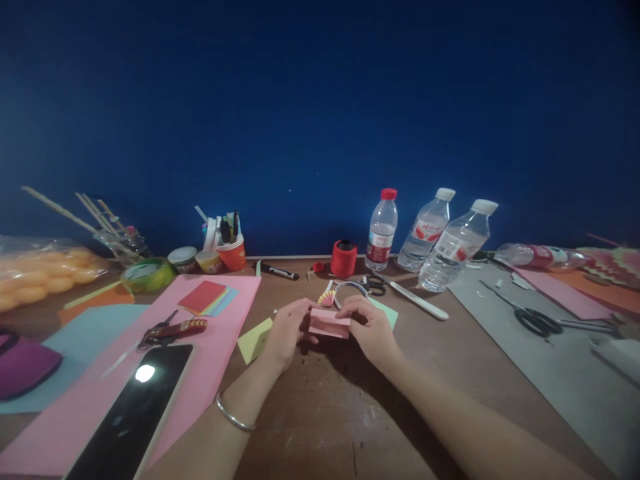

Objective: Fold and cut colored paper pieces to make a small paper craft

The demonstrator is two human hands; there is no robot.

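A small pink paper with a crease across it point(329, 323) is held over the brown table between both hands. My left hand point(291, 330) pinches its left end, and my right hand point(369, 327) grips its right end. Just beyond the paper lie a small red and yellow pleated fan point(327, 298) and a roll of tape point(351, 292). A yellow-green paper point(255, 340) lies beside my left hand, and a pale green sheet point(385, 312) shows behind my right hand.
Three bottles, one red-capped point(381, 233), stand at the back near a red spool point(344, 259). Black scissors point(373, 285) lie before them. On the left, a tablet point(133, 413) rests on pink paper point(210, 360). Grey board point(500, 333) with more scissors point(537, 323) is at right.
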